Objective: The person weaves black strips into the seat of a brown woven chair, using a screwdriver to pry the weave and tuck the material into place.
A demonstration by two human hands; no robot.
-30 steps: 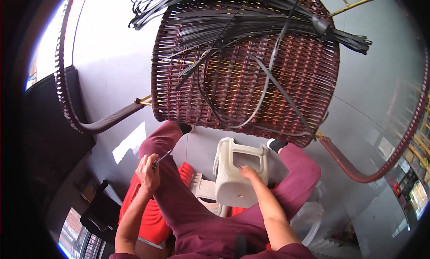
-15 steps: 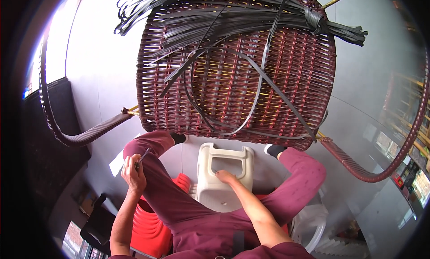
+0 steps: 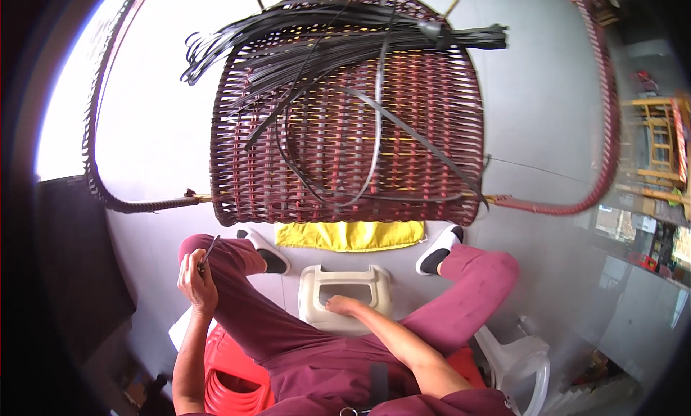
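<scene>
A dark red woven wicker chair seat (image 3: 345, 121) stands in front of me, with a bundle of loose black strips (image 3: 324, 34) draped over its top and hanging down its face. My left hand (image 3: 196, 283) is closed on a thin dark tool (image 3: 208, 250) beside my left knee. My right hand (image 3: 340, 304) rests on the top of a cream plastic stool (image 3: 344, 295) between my legs, fingers at its handle slot. I sit with both legs in maroon trousers spread apart.
Curved wrapped frame arms run out at the left (image 3: 108, 178) and right (image 3: 604, 150) of the seat. A yellow cloth (image 3: 350, 234) lies under it. A red plastic stool (image 3: 223, 373) is under me, a white plastic chair (image 3: 522, 362) at my right, wooden furniture (image 3: 655, 142) far right.
The view has shifted so the seat sits more central. My left hand with the tool has moved left and down toward my knee. My right hand stays on the cream stool.
</scene>
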